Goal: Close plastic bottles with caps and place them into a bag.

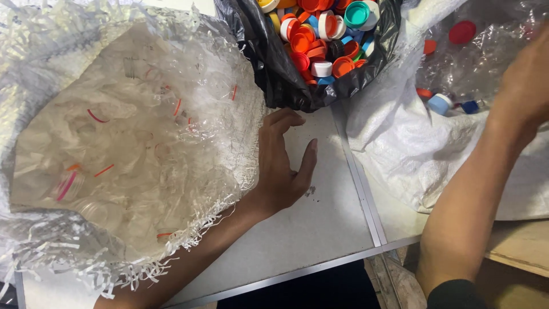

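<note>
Left woven sack: largest item; frayed white mouth spread wide over the left of the surface, filled with clear, capless plastic bottles, a few still showing red or pink neck rings.
Right woven sack: white, slumped across the surface's right edge; holds clear bottles that still carry caps, red, orange and blue among them.
Surface: pale grey panels with a metal seam; the bare patch lies between the two sacks.
Black bag: open at top centre, between the sacks, heaped with loose caps in orange, red, white, teal and yellow.
Right hand: reaching into the right sack among the capped bottles; grip state cannot be told, the fingers run off the frame edge.
Left hand: resting on the surface at the left sack's frayed rim, fingers apart and loosely curled, holding nothing.
Step in hand, as judged: fetching a capped bottle from the right sack.
Next move calls for: a firm hold on one bottle and the free hand brought to its cap.
In the way: the right sack's folded cloth and tangled bottles; the black bag's sagging rim.
</note>
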